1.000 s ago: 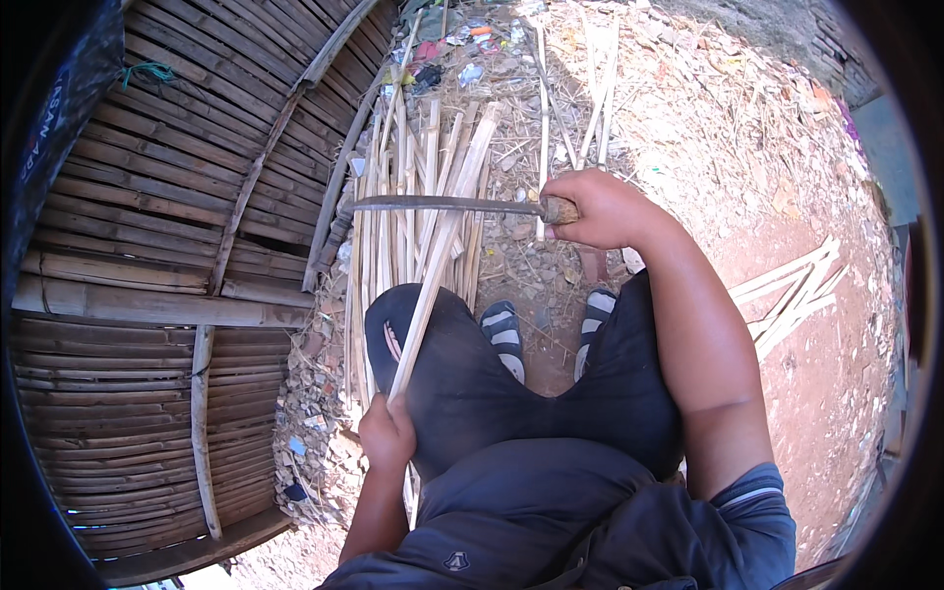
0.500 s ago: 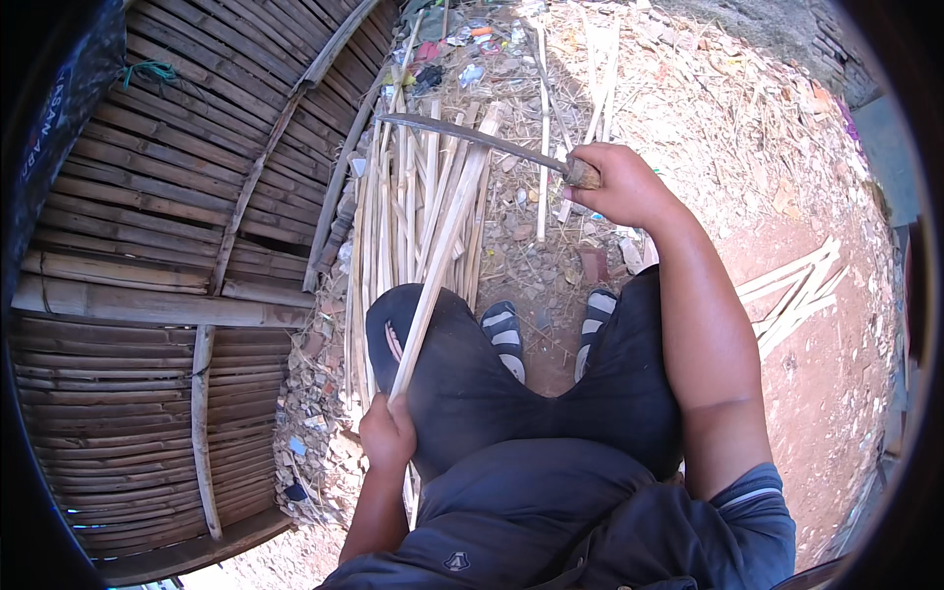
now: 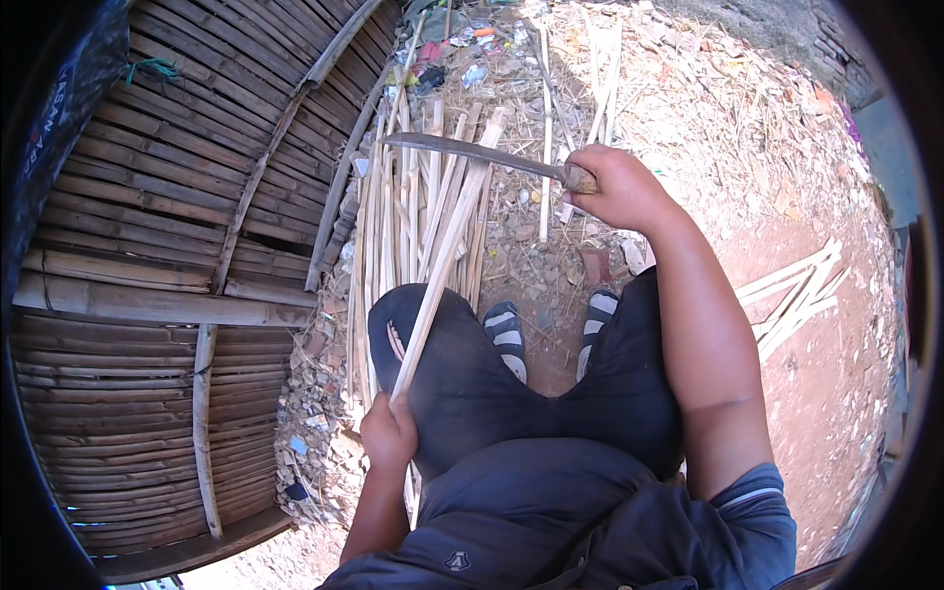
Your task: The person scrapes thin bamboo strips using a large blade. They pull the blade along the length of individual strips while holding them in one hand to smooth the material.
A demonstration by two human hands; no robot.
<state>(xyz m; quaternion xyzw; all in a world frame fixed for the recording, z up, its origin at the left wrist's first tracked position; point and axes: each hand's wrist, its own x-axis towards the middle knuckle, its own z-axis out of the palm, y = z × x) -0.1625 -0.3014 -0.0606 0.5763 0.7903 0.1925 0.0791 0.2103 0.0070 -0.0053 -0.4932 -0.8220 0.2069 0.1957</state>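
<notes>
My right hand [image 3: 615, 187] is closed round the wooden handle of a machete [image 3: 482, 152], whose long dark blade points left. The blade lies across the upper part of a pale bamboo strip [image 3: 442, 246]; whether they touch I cannot tell. My left hand [image 3: 388, 431] grips the near end of this strip beside my left thigh. From there the strip slants up over my knee, away to the right. Beneath and beyond it, a bundle of similar bamboo strips [image 3: 383, 231] lies lengthwise on the ground.
A slatted bamboo wall [image 3: 147, 187] fills the left side. Several split strips [image 3: 796, 295] lie on bare earth at the right. A thin pole [image 3: 546, 128] lies ahead among litter and shavings. A brick piece [image 3: 597, 265] is near my sandalled feet [image 3: 506, 339].
The machete's blade has dropped slightly nearer to me along the strip, and its flat shows more. My left hand and the strip have barely moved.
</notes>
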